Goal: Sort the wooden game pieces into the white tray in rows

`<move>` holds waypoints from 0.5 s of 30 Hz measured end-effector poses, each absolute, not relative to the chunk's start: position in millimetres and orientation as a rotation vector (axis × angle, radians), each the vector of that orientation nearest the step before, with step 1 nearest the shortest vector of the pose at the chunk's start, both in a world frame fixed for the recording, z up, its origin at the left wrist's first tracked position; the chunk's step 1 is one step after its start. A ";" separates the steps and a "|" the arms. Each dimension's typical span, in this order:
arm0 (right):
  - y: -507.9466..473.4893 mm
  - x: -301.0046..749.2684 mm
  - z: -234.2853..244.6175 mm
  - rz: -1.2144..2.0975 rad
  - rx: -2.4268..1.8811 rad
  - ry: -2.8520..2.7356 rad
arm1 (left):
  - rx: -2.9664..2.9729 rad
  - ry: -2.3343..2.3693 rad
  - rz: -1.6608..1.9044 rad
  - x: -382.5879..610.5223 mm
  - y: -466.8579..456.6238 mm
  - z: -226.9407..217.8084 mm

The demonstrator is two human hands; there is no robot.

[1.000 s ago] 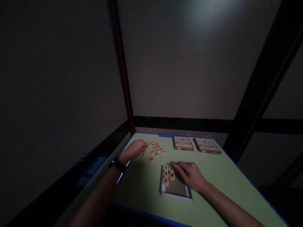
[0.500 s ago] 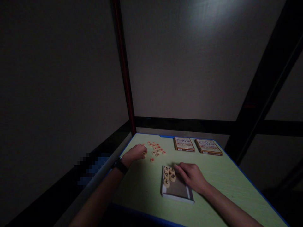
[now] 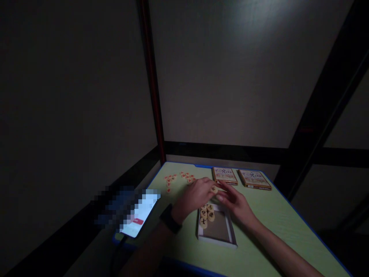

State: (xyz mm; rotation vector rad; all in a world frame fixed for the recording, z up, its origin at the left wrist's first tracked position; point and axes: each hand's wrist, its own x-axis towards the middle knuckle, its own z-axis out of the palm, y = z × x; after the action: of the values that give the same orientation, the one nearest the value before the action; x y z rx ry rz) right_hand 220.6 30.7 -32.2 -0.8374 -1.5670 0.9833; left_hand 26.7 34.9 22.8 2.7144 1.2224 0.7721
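A shallow white box tray (image 3: pixel 228 234) lies on the green table (image 3: pixel 273 227), with several round wooden game pieces bearing black marks (image 3: pixel 206 214) in its far left corner. My left hand (image 3: pixel 196 195) is above the tray's far edge, its fingers pinched on one round piece (image 3: pixel 214 189). My right hand (image 3: pixel 236 203) meets it there, fingers stretched toward that piece and touching it. Loose pieces with red marks (image 3: pixel 178 178) lie scattered at the table's far left.
Two flat printed boxes (image 3: pixel 224 175) (image 3: pixel 254 179) lie side by side at the table's far edge. A lit phone (image 3: pixel 138 219) sits at the table's left edge. A red post (image 3: pixel 152 80) and dark beams stand behind. The room is dim.
My left hand left the scattered red-marked pieces and came right with one piece, meeting my right hand, which lifted off the tray. The phone is uncovered.
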 end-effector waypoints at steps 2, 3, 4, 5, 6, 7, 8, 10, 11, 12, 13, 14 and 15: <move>35.8 223.5 -33.8 1.060 -0.801 -1.492 | 2.691 1.181 0.789 42.3 29.3 26.5; 38.0 225.3 -34.8 1.067 -0.811 -1.473 | 2.680 1.158 0.801 46.4 28.7 27.3; 39.7 227.0 -35.9 1.067 -0.830 -1.463 | 2.667 1.131 0.811 48.5 29.5 27.1; 41.1 228.4 -37.0 1.067 -0.849 -1.458 | 2.653 1.102 0.820 48.9 31.4 26.0; 42.2 229.5 -37.9 1.070 -0.862 -1.457 | 2.635 1.080 0.828 48.2 34.0 24.2; 42.8 230.0 -38.7 1.077 -0.869 -1.458 | 2.615 1.069 0.830 46.8 36.9 21.8; 43.2 230.1 -39.3 1.085 -0.871 -1.461 | 2.592 1.072 0.830 45.2 39.7 19.2; 43.1 229.2 -40.1 1.096 -0.871 -1.472 | 2.544 1.103 0.835 42.3 43.7 13.9; 42.7 228.4 -40.2 1.100 -0.872 -1.477 | 2.522 1.118 0.846 41.3 44.7 11.6; 42.2 227.5 -40.3 1.102 -0.877 -1.479 | 2.506 1.124 0.863 40.6 45.1 9.5; 41.6 226.6 -40.2 1.107 -0.882 -1.478 | 2.495 1.121 0.883 40.1 45.0 7.8; 41.1 225.7 -40.2 1.116 -0.885 -1.472 | 2.490 1.111 0.904 39.6 44.5 6.2; 40.6 224.9 -40.2 1.132 -0.886 -1.461 | 2.491 1.097 0.923 39.2 44.0 4.8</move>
State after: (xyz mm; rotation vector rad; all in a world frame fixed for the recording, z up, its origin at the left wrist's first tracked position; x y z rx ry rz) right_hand 224.9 40.6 -40.2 -0.8859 -1.4611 1.1323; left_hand 39.2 44.0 4.8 2.4908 1.0970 0.9230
